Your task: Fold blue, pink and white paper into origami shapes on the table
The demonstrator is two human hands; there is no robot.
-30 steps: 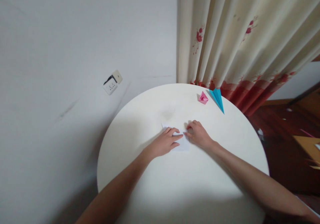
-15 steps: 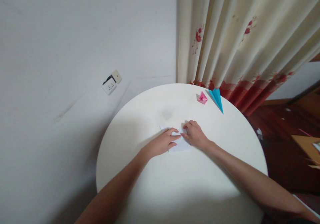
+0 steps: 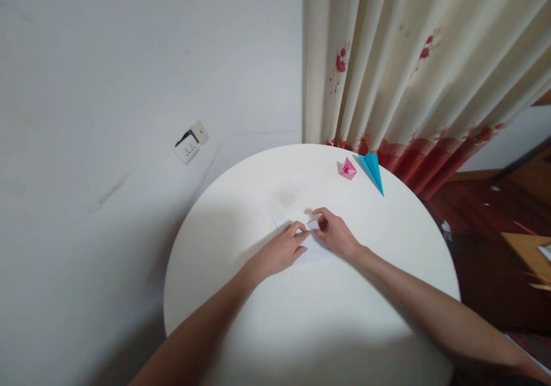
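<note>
Near the middle of the round white desk (image 3: 318, 311), a white paper sheet (image 3: 314, 252) lay partly covered. Left hand (image 3: 282, 249) rested palm down on it, fingers slightly spread, presumably to stop it sliding. Right hand (image 3: 338, 234) curled by a turned-up flap (image 3: 313, 225), forefinger lifted clear; could not tell whether the flap was pinched. Pink folded paper (image 3: 348, 170) and blue paper plane (image 3: 373, 172) sat toward the far right rim, apparently set aside for working room.

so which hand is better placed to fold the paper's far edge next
Probably the right hand: it curls at the far edge of the white paper, while the left hand lies across it.
</note>
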